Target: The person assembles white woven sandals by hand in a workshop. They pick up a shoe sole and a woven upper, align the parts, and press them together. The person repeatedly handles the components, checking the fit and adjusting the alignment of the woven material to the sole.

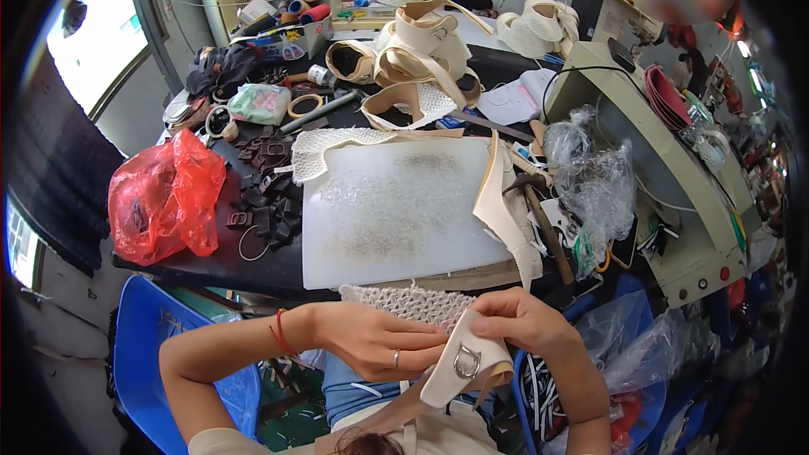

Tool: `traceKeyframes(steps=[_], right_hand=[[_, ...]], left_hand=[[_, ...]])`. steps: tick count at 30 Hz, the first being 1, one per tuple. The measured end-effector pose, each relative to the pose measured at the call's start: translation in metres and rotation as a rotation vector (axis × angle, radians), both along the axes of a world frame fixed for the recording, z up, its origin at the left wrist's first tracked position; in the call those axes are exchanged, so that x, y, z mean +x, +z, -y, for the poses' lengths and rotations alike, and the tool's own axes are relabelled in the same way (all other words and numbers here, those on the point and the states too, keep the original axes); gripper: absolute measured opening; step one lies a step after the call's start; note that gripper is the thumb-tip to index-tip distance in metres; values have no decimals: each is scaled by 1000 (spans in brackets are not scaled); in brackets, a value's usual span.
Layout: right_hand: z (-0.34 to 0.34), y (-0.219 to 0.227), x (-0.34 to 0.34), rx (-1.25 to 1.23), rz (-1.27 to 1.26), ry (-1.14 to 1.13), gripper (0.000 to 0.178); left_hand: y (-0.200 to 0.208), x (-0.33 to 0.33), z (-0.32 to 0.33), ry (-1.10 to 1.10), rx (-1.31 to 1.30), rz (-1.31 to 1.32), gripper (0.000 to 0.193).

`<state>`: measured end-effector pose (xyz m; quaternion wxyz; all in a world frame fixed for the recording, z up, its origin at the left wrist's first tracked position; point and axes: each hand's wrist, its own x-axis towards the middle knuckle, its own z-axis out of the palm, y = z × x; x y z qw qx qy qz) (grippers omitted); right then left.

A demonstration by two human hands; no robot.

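Over my lap, my two hands hold a cream shoe upper with a woven mesh part (413,304) and a smooth leather strap (455,368) that carries a metal buckle (467,361). My left hand (371,341) lies along the mesh with its fingers pressed together, their tips tucked behind the strap. The thumb and fingers of my right hand (524,320) pinch the strap's upper end. Just beyond my hands, a white cutting board (404,211) with dark scuffs lies on the black table. Another mesh piece (324,150) rests at its far left corner.
A red plastic bag (164,198) and dark buckle pieces (265,194) lie left. Finished-looking cream uppers (421,50) are heaped at the back. A hammer (546,227) and a beige machine (657,168) stand right. Blue bins (139,345) flank me. Across the table another person handles a similar upper.
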<state>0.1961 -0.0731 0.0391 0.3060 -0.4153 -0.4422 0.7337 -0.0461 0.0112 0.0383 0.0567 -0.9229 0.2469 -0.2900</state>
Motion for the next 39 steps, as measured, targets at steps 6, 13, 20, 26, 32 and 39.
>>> traceKeyframes(steps=[6, 13, 20, 26, 32, 39], right_hand=[[-5, 9, -6, 105, -408, -402, 16], [2, -13, -26, 166, -181, -224, 17], [14, -29, -25, 502, -3, -302, 18], [12, -36, -38, 677, 184, -642, 26], [11, -34, -42, 724, 252, -704, 31], [8, -35, -42, 732, 254, -738, 29]], left_hand=[[57, -34, 25, 676, -478, 90, 24], [-23, -6, 50, 335, -2573, -184, 42], [-26, 19, 52, 448, -2462, 480, 33], [-23, 23, 53, 425, -2510, 387, 33], [-34, 21, 60, 487, -2422, 421, 30], [-36, 15, 62, 528, -2415, 330, 29]])
